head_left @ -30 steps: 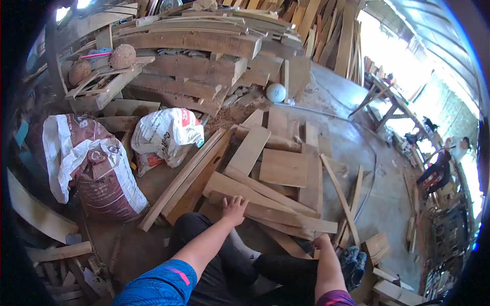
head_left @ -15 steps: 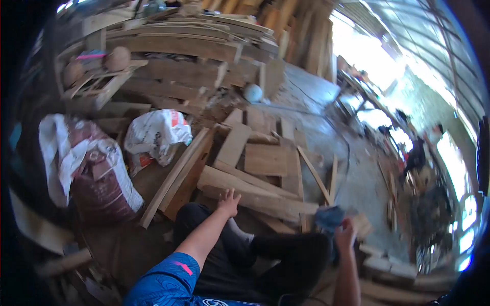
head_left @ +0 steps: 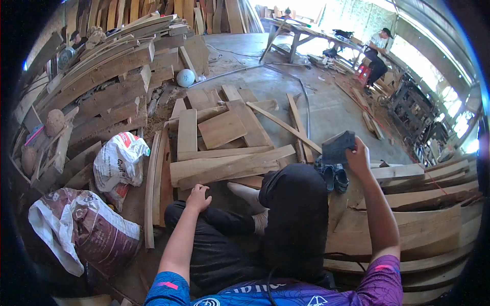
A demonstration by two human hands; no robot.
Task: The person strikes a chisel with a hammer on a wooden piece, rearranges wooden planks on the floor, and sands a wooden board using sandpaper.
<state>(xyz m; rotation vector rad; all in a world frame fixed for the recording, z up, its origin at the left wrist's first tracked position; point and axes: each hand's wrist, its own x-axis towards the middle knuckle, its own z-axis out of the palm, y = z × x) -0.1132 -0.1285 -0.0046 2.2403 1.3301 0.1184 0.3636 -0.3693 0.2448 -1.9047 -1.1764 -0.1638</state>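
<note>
My right hand (head_left: 359, 155) is raised at the right, its fingers and thumb pinching the edge of a stiff, dark grey sheet (head_left: 338, 149) that looks like sandpaper. Below the sheet, dark shoes (head_left: 335, 177) stand on the floor. My left hand (head_left: 198, 199) is by my left knee, just short of the near end of a long pale board (head_left: 235, 169). Its fingers are loosely bent with a gap at the thumb, and I see nothing held there. The board lies across other wooden pieces in front of my bent legs.
Cut wooden pieces (head_left: 222, 130) lie on the floor ahead. White sacks (head_left: 120, 162) and a brown-white sack (head_left: 104, 232) sit at left, near stacked timber (head_left: 102, 97). More planks (head_left: 423, 229) lie at right. A person (head_left: 377, 53) sits by a far workbench (head_left: 301, 31).
My view has swung right and steadied. My right hand has lifted the sheet higher, away from the boards. My left hand has drawn back beside the knee, its spread fingers now bent.
</note>
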